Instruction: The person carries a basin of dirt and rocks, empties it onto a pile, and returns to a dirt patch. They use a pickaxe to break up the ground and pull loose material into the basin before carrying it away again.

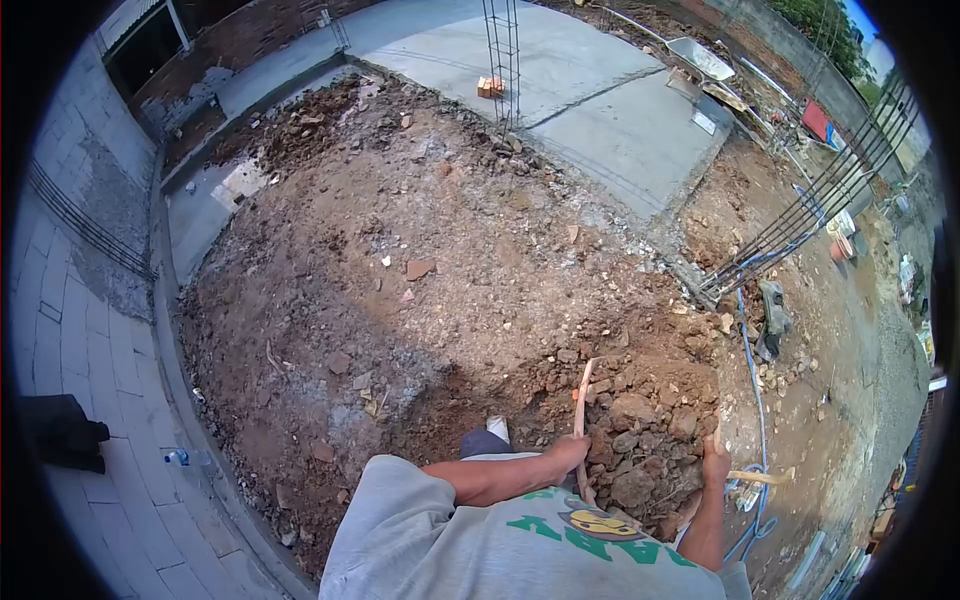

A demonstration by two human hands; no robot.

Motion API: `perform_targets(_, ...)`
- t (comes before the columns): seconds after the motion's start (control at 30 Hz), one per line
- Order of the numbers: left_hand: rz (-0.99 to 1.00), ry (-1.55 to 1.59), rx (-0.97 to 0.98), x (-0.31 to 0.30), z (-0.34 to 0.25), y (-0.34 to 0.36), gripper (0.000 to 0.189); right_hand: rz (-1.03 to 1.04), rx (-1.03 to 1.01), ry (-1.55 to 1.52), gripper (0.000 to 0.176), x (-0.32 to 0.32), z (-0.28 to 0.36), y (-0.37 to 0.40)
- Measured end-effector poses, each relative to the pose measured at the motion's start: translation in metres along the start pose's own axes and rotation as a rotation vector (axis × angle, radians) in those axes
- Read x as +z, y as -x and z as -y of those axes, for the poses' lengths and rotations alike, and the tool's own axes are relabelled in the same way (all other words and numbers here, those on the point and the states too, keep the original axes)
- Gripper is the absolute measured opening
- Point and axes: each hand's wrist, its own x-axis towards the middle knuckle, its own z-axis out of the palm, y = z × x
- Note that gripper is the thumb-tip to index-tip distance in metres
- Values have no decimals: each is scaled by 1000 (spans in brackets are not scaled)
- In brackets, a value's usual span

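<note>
The left hand (pixel 568 455) is wrapped round a curved, reddish wooden bar (pixel 582 398); what the right hand (pixel 716 463) grips, I cannot tell. Brown soil with rough clods (pixel 640 455) lies between them, the wide hold probably giving balance.

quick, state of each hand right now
Left hand: closed on the curved pinkish-brown strip beside the heap of reddish-brown soil and rocks.
Right hand: closed at the heap's opposite side; what it grips cannot be told.
</note>
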Motion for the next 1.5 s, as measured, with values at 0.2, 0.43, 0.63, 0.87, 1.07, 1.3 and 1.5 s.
perform_targets(0.2, -39, 213, 151, -67, -30, 2, 37, 61, -202, -135, 31, 22, 168, 10)
perform_targets(0.43, -154, 284, 294, -154, -109, 40, 34, 105, -377, -38, 41, 113, 269, -73)
perform_targets(0.63, -217, 338, 244, -239, -190, 21, 32, 274, -554, -86, 36, 211, 417, -139)
perform_targets(0.87, -385, 536, 226, -314, -272, 14, 35, 431, -589, 14, 43, 260, 599, -141)
perform_targets(1.07, -437, 661, 123, -386, -318, 2, 37, 500, -650, 39, 43, 315, 717, -136)
perform_targets(1.3, -383, 662, 105, -507, -411, -15, 35, 438, -608, 10, 43, 370, 828, -144)
perform_targets(1.5, -397, 567, 237, -612, -518, -17, 46, 348, -574, 0, 49, 399, 919, -157)
